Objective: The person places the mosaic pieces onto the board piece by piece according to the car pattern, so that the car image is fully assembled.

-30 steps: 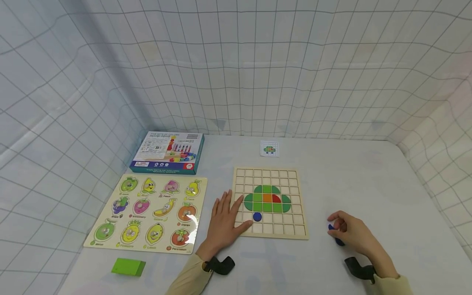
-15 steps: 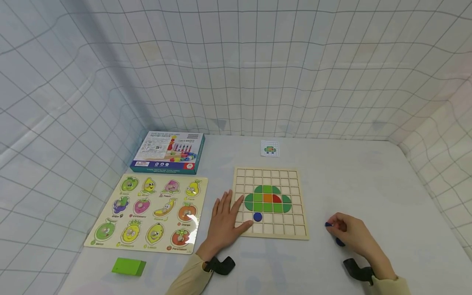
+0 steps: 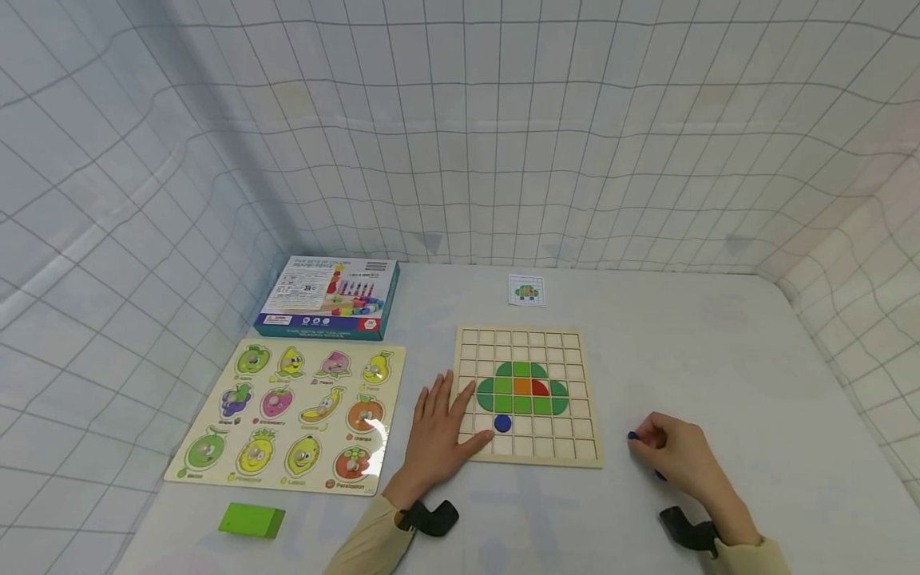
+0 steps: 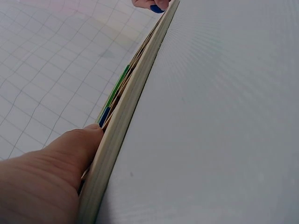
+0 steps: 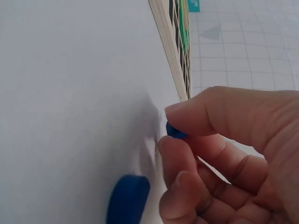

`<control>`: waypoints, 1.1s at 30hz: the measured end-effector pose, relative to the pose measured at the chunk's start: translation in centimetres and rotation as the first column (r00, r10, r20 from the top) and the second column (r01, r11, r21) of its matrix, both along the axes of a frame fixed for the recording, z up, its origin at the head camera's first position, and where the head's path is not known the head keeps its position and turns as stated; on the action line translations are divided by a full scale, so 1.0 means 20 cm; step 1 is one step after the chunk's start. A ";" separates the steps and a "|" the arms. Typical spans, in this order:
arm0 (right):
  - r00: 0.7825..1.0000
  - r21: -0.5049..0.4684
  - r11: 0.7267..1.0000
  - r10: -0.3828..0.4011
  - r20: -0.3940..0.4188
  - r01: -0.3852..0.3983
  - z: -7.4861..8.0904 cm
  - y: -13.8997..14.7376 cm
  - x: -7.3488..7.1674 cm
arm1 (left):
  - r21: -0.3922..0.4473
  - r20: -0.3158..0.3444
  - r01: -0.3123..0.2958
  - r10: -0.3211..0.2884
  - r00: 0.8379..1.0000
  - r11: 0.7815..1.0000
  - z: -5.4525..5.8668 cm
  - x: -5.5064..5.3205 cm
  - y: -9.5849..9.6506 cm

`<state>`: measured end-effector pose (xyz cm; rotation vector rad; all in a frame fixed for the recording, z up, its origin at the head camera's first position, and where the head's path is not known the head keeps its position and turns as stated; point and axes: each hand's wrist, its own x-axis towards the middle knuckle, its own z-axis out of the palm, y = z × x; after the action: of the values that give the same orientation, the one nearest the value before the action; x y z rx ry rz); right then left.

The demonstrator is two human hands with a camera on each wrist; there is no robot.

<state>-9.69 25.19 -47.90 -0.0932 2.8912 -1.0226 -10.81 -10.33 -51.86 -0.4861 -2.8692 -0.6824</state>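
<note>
A wooden grid board (image 3: 528, 339) lies mid-table, bearing green, orange and red pieces (image 3: 521, 387) in a rounded, car-like shape. Below them, one round blue disc (image 3: 502, 423) sits on the grid. My left hand (image 3: 438, 431) rests on the board's left side with fingers spread, its thumb close to the disc. Right of the board, my right hand (image 3: 676, 455) pinches a small blue piece (image 5: 175, 131) between thumb and fingertips. A second blue piece (image 5: 127, 198) is on the table beside that hand; in the head view the hand mostly covers it.
A card (image 3: 527, 291) with a small coloured picture lies behind the board. To the left are a fruit knob puzzle (image 3: 316, 463), a boxed bead set (image 3: 295, 291) and a green block (image 3: 251, 520). White gridded cloth (image 3: 460, 144) walls the table.
My right hand has shifted slightly left, carrying the pinched blue piece away from the other blue piece, which is now mostly covered. The left hand has stayed in place.
</note>
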 end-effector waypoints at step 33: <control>0.985 -0.204 0.968 0.120 -0.126 -0.144 0.02 -0.33 -0.06 | 0.006 -0.009 0.001 -0.001 1.000 1.000 0.01 0.00 0.00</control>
<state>-10.95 18.55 -47.47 -0.3621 2.8142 -1.3372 -10.78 -10.28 -51.71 -0.4893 -2.8576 -0.6871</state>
